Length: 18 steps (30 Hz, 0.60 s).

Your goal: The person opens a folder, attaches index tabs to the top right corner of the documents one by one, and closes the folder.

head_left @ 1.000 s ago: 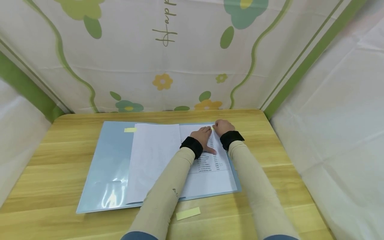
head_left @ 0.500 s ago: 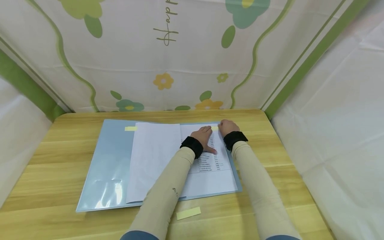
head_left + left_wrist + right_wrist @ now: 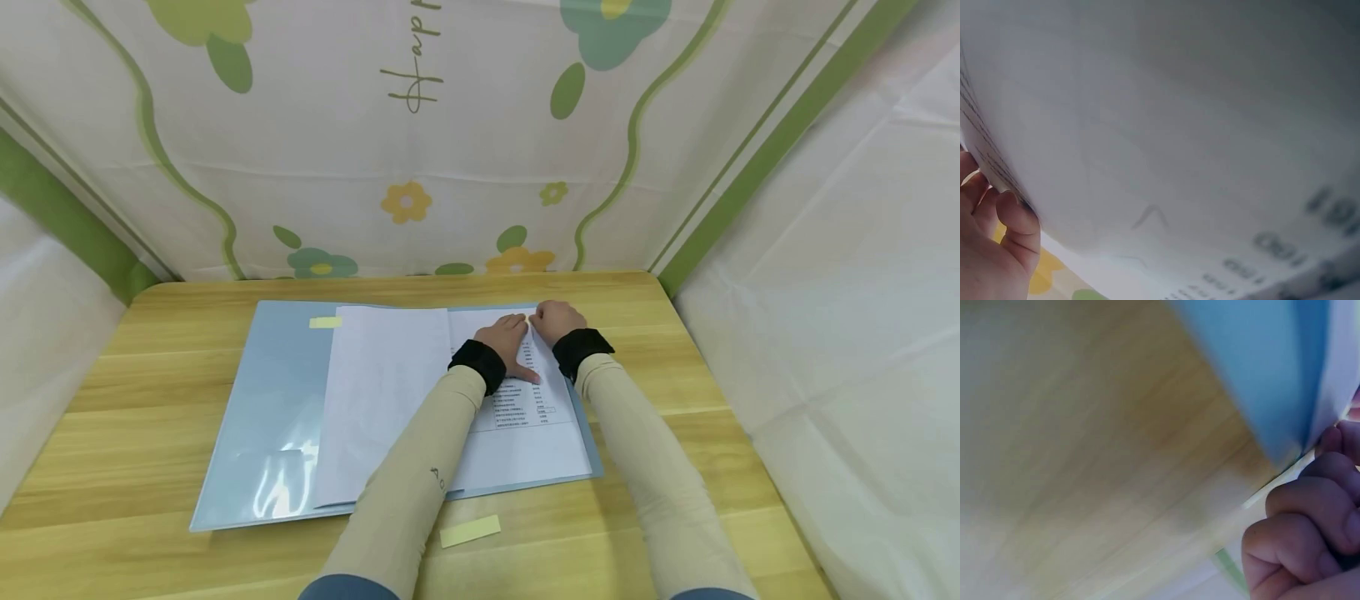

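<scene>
My left hand (image 3: 504,343) lies with fingers extended and thumb spread on a printed sheet (image 3: 517,458) inside a blue folder (image 3: 262,400). At the sheet's top right, a yellow sticky strip (image 3: 527,318) shows between the two hands, mostly covered. My right hand (image 3: 558,321) is at that corner, fingers curled in and knuckles against the strip. In the right wrist view its curled fingers (image 3: 1291,544) are right at the folder's edge. The left wrist view shows the page (image 3: 1147,125) close up, blurred, with the left hand (image 3: 991,244) at its edge.
A white page (image 3: 382,392) is turned over to the left in the open folder. One yellow strip (image 3: 326,322) sticks out from its top edge. Another yellow strip (image 3: 470,531) lies on the wooden table (image 3: 675,358) in front. A flowered cloth (image 3: 465,142) hangs behind the table.
My right hand slid right, off the end of the yellow strip, then came back left over it. My left hand has stayed in place on the sheet.
</scene>
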Each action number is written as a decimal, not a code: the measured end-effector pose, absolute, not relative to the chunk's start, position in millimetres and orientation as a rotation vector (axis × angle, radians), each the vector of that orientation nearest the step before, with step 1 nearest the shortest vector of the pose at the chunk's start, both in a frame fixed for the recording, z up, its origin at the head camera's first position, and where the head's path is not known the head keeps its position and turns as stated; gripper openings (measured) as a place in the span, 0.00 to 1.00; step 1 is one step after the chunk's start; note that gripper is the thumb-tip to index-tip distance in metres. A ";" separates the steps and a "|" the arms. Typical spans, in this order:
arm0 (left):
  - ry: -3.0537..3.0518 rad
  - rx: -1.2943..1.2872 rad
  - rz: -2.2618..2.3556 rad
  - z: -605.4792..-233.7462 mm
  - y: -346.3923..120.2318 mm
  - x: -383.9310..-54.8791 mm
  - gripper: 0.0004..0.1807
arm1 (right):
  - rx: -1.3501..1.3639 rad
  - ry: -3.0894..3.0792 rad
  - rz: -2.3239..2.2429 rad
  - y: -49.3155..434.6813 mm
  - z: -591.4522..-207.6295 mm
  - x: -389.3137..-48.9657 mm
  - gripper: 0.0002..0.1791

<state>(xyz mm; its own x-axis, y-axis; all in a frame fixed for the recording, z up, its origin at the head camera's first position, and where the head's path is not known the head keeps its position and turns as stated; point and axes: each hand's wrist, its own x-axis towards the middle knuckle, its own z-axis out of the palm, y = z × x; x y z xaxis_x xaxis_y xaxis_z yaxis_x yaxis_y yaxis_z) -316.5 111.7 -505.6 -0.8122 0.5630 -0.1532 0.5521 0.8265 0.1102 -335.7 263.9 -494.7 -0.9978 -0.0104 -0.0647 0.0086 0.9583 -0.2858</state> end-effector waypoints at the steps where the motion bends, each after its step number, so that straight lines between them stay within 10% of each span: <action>1: 2.827 0.867 0.089 -505.3 111.8 -316.6 0.66 | -0.006 3.037 -0.447 261.5 -493.1 -334.6 0.17; 18: 2.837 0.884 0.089 -507.0 111.6 -316.7 0.62 | 0.102 3.014 -0.408 278.4 -495.6 -338.6 0.16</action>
